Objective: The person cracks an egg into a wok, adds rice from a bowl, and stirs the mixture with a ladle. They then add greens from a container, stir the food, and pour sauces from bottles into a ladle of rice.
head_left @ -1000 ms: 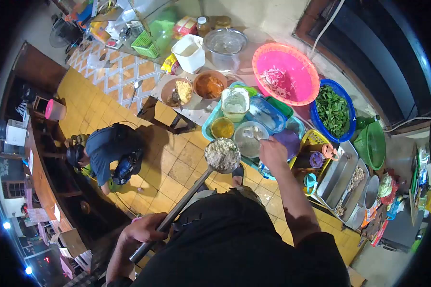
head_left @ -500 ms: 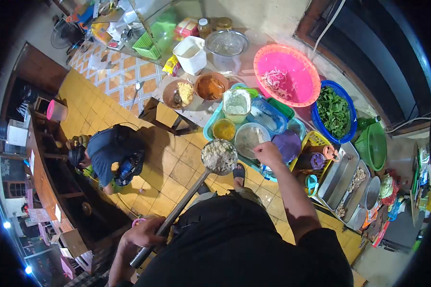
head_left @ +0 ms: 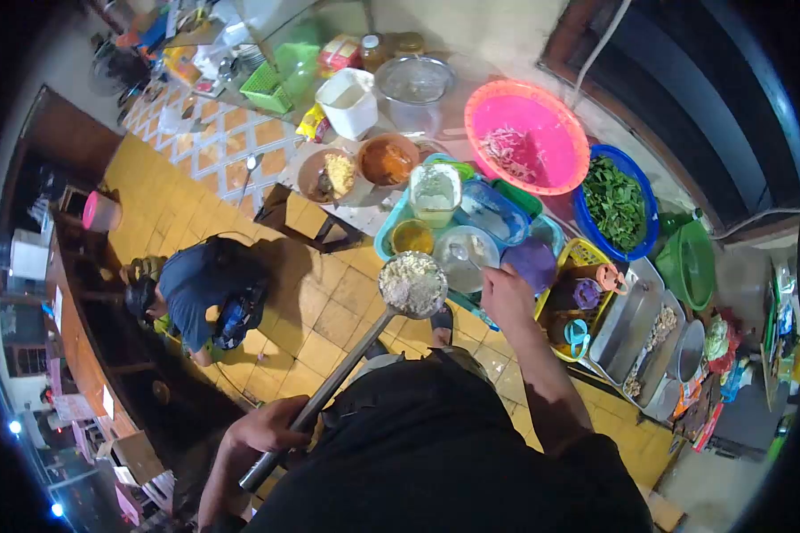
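Observation:
My left hand is wrapped round the long handle of a metal ladle. Its round head holds a pile of pale, crumbly food dusted with white. My right hand grips a spoon, whose end reaches over a pale round bowl. What the bowl holds is hard to make out. Beside it stand a small tub of yellow contents, a square white container of white powder and a purple lid or bowl.
A pink basin with pale shreds and a blue basin of green leaves stand at the back right. Metal trays lie on the right. A person bends low on the left, near a wooden counter.
My right hand has drawn back a little from the bowl, and the spoon now shows. The ladle head has shifted slightly right, with more white on the food.

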`<action>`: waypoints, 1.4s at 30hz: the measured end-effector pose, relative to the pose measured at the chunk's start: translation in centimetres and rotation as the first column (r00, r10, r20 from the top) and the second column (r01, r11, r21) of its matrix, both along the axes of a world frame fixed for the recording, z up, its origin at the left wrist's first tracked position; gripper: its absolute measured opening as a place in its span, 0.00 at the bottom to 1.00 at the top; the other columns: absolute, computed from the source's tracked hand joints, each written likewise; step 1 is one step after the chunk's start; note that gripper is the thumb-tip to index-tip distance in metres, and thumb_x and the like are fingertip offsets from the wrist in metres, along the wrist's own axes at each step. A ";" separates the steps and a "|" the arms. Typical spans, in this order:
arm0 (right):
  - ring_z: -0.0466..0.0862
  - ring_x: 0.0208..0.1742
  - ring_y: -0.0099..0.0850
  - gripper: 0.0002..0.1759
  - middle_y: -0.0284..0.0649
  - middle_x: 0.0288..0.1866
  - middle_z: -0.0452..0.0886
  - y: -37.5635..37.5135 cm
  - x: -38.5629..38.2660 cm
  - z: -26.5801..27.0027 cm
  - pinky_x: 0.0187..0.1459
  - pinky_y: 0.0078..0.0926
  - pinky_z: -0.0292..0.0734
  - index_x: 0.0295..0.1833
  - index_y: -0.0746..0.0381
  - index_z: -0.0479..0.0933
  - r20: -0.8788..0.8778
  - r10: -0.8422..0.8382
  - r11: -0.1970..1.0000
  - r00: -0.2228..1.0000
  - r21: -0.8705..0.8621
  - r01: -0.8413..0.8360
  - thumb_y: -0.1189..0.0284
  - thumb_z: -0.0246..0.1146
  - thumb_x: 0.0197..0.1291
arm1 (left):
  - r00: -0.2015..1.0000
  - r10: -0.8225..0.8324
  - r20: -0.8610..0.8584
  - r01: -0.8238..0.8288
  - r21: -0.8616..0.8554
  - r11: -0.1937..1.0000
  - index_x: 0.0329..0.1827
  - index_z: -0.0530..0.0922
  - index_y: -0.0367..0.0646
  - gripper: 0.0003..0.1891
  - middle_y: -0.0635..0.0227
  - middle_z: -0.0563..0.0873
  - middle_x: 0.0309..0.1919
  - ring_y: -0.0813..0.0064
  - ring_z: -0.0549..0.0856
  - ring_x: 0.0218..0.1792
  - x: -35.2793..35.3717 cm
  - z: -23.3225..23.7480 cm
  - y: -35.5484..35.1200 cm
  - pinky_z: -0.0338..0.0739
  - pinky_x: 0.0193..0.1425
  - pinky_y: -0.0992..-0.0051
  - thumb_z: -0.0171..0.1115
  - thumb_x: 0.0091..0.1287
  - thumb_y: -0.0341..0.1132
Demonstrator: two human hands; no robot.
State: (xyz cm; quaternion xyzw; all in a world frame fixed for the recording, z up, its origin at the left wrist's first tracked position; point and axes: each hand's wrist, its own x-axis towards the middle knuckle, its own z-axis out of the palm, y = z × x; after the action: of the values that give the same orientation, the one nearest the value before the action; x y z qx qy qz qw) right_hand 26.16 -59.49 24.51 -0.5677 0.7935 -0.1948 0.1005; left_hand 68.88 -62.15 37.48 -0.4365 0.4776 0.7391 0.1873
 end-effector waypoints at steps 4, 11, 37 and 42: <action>0.83 0.36 0.48 0.09 0.46 0.37 0.83 1.7 -2.1 -3.3 0.37 0.44 0.79 0.41 0.58 0.81 0.087 -0.072 0.991 0.994 0.122 0.061 0.68 0.59 0.59 | 0.993 0.099 -0.059 -0.100 -0.015 0.995 0.47 0.73 0.35 0.17 0.69 0.79 0.28 0.79 0.79 0.29 -0.8 0.7 -0.1 0.75 0.30 0.76 0.62 0.54 0.26; 0.85 0.31 0.42 0.11 0.47 0.32 0.85 11.8 -9.6 4.7 0.33 0.34 0.80 0.40 0.63 0.81 0.132 -0.511 0.822 0.850 -0.216 0.527 0.68 0.67 0.55 | 0.985 0.124 -0.118 -0.125 0.003 0.992 0.45 0.73 0.35 0.17 0.69 0.78 0.29 0.79 0.79 0.29 -2.7 2.6 -1.3 0.73 0.30 0.77 0.64 0.51 0.25; 0.82 0.50 0.47 0.37 0.52 0.45 0.82 6.8 -17.5 12.3 0.52 0.40 0.77 0.54 0.65 0.71 0.085 -0.046 0.923 0.995 0.384 0.010 0.53 0.72 0.42 | 0.877 -0.426 -0.220 0.343 -0.334 0.878 0.61 0.71 0.34 0.30 0.58 0.82 0.43 0.71 0.80 0.45 -19.6 2.2 -3.9 0.74 0.52 0.71 0.63 0.52 0.34; 0.79 0.54 0.50 0.41 0.55 0.46 0.80 6.0 -17.4 10.2 0.58 0.42 0.71 0.55 0.64 0.72 0.005 0.077 0.867 0.997 0.493 -0.069 0.50 0.72 0.38 | 0.857 -0.471 -0.207 0.381 -0.359 0.852 0.62 0.71 0.36 0.31 0.57 0.83 0.45 0.69 0.81 0.47 -20.5 2.5 -3.8 0.74 0.53 0.70 0.62 0.52 0.35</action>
State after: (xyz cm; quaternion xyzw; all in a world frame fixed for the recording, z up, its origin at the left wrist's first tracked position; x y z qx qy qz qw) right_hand 8.80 -53.47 34.71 -0.5542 0.7958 0.0222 0.2433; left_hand 48.42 -65.96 39.96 -0.2298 0.6935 0.6507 0.2070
